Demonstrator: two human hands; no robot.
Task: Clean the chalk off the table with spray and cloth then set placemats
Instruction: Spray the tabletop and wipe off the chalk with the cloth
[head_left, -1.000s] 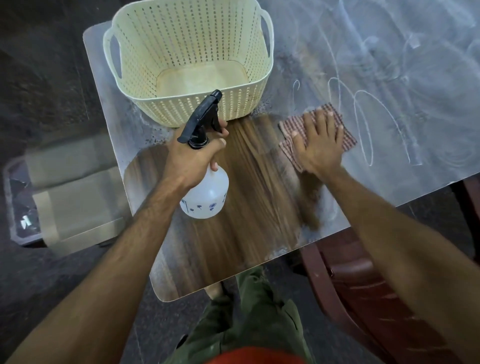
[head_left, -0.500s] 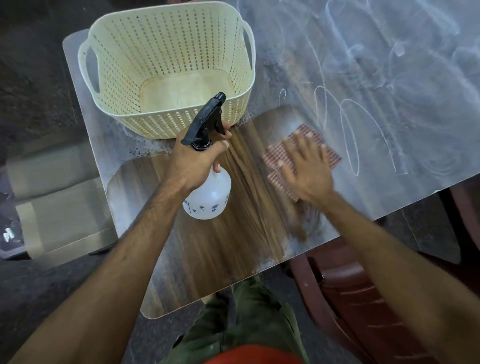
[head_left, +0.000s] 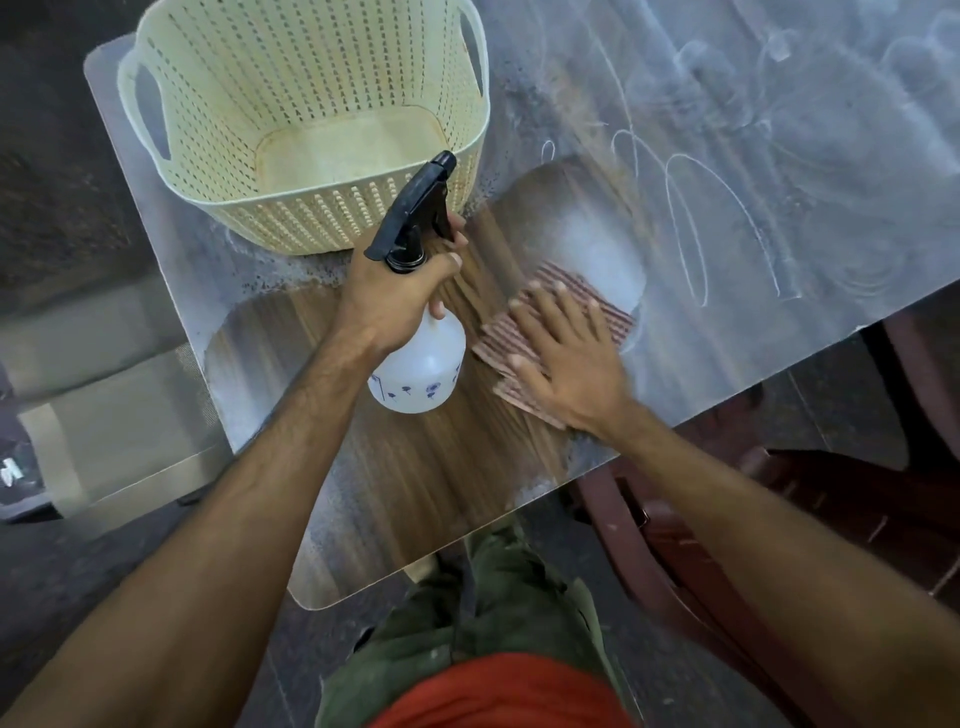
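My left hand (head_left: 395, 299) grips the neck of a white spray bottle (head_left: 421, 371) with a black trigger head, held just above the table. Flat on a folded red checked cloth (head_left: 597, 299), my right hand (head_left: 566, 358) presses it onto the wood-grain table (head_left: 415, 493). The patch around both hands is wiped to bare brown wood. White chalk scribbles (head_left: 701, 218) and a grey chalk haze cover the table to the right and at the back.
A cream perforated plastic basket (head_left: 332, 223), empty, stands on the table's far left corner, close behind the bottle. Grey placemats (head_left: 119, 421) lie on a low surface left of the table. A dark red chair (head_left: 727, 545) sits by the table's near right edge.
My right hand has slid the cloth leftward and toward me, nearer the bottle, leaving a wider wiped strip. The left hand keeps its grip on the bottle.
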